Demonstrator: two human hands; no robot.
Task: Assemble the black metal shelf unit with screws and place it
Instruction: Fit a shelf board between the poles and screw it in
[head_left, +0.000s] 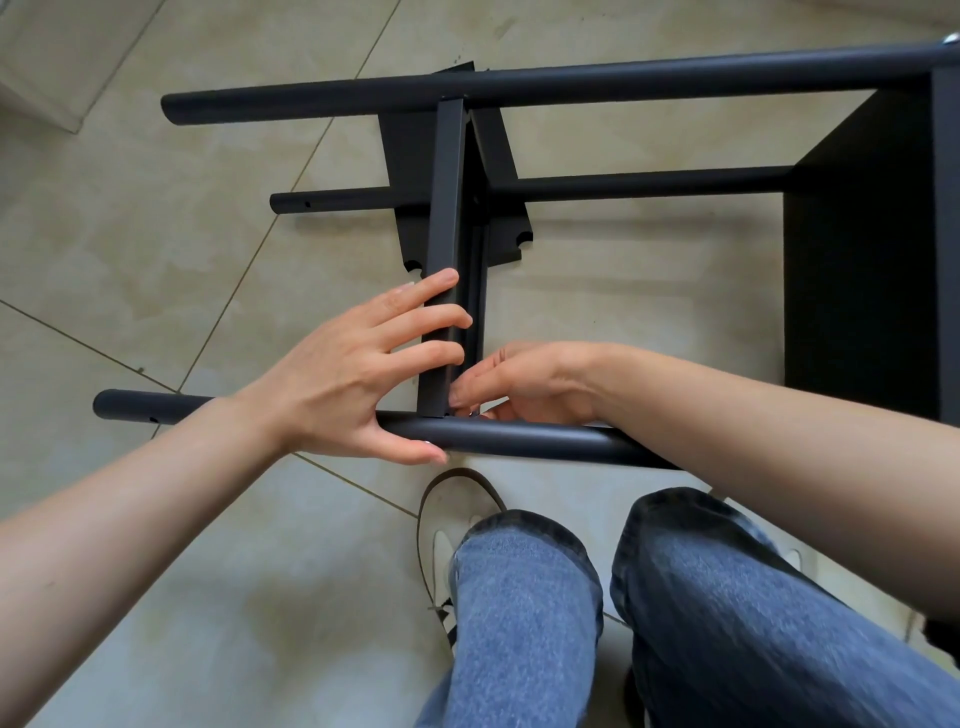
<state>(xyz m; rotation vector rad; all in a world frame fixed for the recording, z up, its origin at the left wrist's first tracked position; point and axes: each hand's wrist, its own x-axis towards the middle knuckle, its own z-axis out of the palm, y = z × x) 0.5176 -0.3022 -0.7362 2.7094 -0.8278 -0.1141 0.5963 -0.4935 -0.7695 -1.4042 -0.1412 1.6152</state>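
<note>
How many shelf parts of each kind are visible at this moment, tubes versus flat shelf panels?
Round black tubes: 3, the far tube, middle tube and near tube.
Flat black shelf panels: 2, the middle panel and the right-hand panel.
Total: 5

Beige tiled floor (171, 270) under black shelf frame (857, 234), loose black panel (410, 156), shoe (441, 545).
</note>
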